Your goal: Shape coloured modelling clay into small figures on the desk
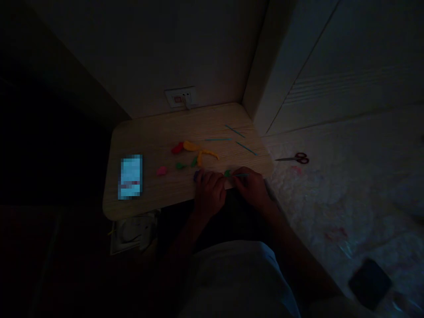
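The light is dim. At the near edge of the small wooden table, my right hand point(251, 187) pinches a thin blue-green stick point(241, 175), its tip beside a small lump of green modelling clay point(227, 173). My left hand point(211, 192) rests on the table just left of that lump, fingers curled; what they hold, if anything, is hidden. A dark purple lump point(196, 176) touches or lies by its knuckles. Further in are orange clay pieces point(192, 146), a red piece point(177, 148), two more green bits point(179, 166) and a pink lump point(161, 170).
Three thin sticks point(218, 139) lie at the table's back right. A lit phone-like screen point(130, 176), blurred out, is on the left of the table point(132, 132). Scissors point(293, 158) lie on a pale crumpled cover point(308, 198) to the right. A wall socket point(180, 97) sits behind.
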### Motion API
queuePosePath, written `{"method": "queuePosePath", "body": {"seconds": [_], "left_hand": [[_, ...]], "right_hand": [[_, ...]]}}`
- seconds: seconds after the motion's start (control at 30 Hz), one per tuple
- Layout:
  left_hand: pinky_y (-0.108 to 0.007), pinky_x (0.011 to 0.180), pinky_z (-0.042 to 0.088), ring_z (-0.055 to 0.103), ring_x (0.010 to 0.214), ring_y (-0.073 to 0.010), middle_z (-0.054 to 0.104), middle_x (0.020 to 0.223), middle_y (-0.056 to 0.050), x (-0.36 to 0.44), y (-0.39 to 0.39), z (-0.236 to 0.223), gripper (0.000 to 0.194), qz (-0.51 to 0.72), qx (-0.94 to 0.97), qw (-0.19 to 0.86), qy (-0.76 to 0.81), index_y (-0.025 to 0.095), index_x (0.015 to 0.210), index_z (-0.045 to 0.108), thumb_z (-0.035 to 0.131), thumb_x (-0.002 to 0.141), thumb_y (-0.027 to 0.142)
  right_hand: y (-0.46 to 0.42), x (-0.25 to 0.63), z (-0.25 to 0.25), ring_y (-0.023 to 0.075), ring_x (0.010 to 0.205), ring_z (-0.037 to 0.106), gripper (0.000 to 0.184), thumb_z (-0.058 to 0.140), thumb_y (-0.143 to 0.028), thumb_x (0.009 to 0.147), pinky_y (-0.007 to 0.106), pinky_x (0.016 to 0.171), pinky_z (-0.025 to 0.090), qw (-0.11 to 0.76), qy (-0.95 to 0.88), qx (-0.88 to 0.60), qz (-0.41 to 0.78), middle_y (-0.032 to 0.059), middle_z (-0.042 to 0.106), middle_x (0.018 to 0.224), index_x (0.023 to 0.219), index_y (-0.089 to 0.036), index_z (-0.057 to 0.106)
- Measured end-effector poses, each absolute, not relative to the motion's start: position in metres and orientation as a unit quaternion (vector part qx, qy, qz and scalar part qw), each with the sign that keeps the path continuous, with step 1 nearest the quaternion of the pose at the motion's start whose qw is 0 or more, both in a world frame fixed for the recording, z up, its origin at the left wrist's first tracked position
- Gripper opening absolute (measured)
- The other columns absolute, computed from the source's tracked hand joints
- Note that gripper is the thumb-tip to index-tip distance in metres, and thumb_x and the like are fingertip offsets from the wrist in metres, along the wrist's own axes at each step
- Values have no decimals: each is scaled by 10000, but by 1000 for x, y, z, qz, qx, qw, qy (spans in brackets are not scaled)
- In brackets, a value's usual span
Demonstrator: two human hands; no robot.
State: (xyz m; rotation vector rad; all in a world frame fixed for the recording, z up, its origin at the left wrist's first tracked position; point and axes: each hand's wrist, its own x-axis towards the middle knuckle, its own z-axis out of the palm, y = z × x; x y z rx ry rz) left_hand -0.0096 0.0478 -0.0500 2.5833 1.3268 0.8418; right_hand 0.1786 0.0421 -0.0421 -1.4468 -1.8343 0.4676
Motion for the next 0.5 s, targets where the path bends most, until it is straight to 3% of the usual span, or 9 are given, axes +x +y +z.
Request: {"method": "queuePosePath", "body": {"seconds": [0.5], "left_hand": [[-585,1213,292,661,1100,-284,779,1121,-66,-6,48,-50,259,284,846,61,447,231,1103,731,577,913,145]], "right_hand": [[41,185,-36,252,855,710,98,598,-192,946,372,800,551,350,-718,-575,179,82,753,910,920,-216,690]]}}
